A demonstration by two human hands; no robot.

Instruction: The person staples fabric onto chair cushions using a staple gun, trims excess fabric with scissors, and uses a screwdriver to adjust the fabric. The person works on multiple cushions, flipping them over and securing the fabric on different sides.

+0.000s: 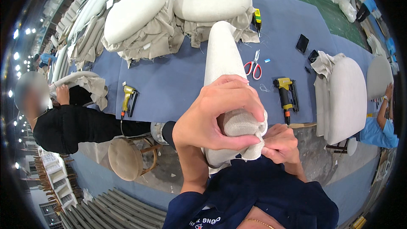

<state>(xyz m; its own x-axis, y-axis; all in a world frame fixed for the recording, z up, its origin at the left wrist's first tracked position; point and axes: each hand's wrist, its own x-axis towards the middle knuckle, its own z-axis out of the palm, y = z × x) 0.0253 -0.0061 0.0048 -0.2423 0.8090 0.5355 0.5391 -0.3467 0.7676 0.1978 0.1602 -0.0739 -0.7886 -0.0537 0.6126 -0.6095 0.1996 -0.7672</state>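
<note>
An upholstered cushion pad (221,55) in cream fabric stands on edge in front of me, its far end reaching over the blue table. My left hand (222,112) is wrapped over its near end, thumb and fingers curled round the rounded corner. At that corner the loose fabric edge (253,149) is bunched in folds. My right hand (282,144) is closed to the right of it, pinching the cloth; its fingertips are partly hidden. Beyond my hands, red-handled snips (253,67) and a yellow-and-black staple gun (286,95) lie on the table.
Cushion stacks (137,12) line the table's far side. Another staple gun (129,99) lies left, a phone (302,43) right. More cushions (345,97) lean at the right edge. A co-worker in black (72,123) handles a cushion at left, near a round stool (126,159).
</note>
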